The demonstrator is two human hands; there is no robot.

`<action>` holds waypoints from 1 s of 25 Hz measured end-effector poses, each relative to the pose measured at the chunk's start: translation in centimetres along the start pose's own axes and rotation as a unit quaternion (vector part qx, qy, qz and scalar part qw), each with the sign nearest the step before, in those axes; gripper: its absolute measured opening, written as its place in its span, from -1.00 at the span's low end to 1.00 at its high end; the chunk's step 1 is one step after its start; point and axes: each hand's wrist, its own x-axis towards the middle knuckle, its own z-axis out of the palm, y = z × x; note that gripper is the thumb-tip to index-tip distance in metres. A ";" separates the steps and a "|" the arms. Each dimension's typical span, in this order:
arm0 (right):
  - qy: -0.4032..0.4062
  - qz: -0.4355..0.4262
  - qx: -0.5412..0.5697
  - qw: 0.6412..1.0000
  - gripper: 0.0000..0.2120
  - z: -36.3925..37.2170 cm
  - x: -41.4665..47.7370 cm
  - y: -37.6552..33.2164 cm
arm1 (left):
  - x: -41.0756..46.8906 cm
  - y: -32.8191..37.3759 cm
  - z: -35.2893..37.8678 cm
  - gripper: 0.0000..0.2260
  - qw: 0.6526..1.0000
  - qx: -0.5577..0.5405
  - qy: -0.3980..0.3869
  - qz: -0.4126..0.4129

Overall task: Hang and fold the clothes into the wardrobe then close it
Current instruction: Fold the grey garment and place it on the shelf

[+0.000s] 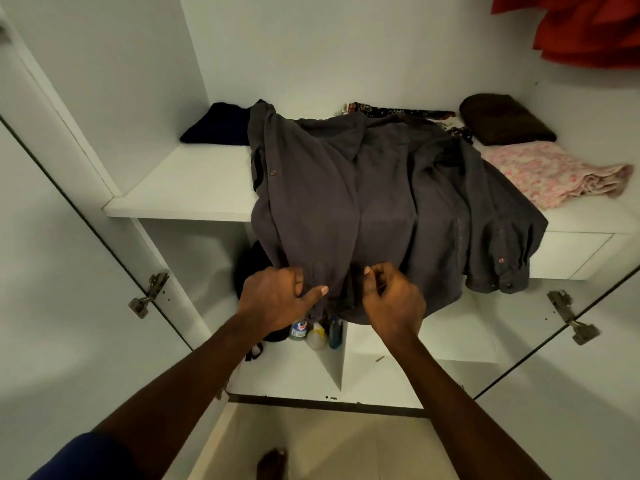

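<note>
At the far left of the shelf (180,188) a navy folded garment (218,124) already lies flat. Next to it the grey shirt (363,202) is spread front-up across the shelf, with its lower half hanging over the front edge. Our left hand (273,299) grips the hem, thumb on top and fingers curled under. Just beside it our right hand (394,303) is curled and seems to pinch the other front edge.

We judge this to be squaring the front before folding. To do it well we should bring the two front edges together, pull the hem taut and level, and smooth the creases up toward the collar. The sleeve cuff (502,271) dangling on the right needs folding in first, clear of the pink cloth (550,178).
</note>
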 end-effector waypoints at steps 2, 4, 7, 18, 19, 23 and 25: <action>0.059 -0.039 0.014 0.997 -0.81 -1.8 1.6 -0.7 | 1.1 0.9 -1.7 -0.47 0.996 -0.005 0.030 0.083; 0.101 -0.053 0.027 0.993 -0.83 -3.8 3.5 -1.5 | 2.8 2.2 -3.3 -0.51 0.985 -0.025 0.053 0.164; 0.153 -0.020 0.014 0.988 -0.88 -6.9 7.3 -2.2 | 6.4 5.0 -5.5 -0.55 0.967 -0.055 0.065 0.239; -0.031 0.131 -0.264 0.955 -0.69 -10.6 18.1 1.8 | 25.1 15.8 -4.9 -0.94 0.926 -0.142 -0.039 0.348; -0.020 0.131 -0.291 0.947 -0.72 -10.5 18.8 1.8 | 27.4 15.7 -4.2 -0.94 0.924 -0.154 -0.066 0.342; 0.106 0.198 -0.318 0.921 -0.78 -12.2 21.5 1.8 | 34.9 15.2 -2.2 -0.86 0.903 -0.103 -0.158 0.386; 0.170 0.236 -0.324 0.900 -0.77 -13.2 22.1 1.5 | 36.9 15.7 -1.6 -0.88 0.887 -0.085 -0.179 0.418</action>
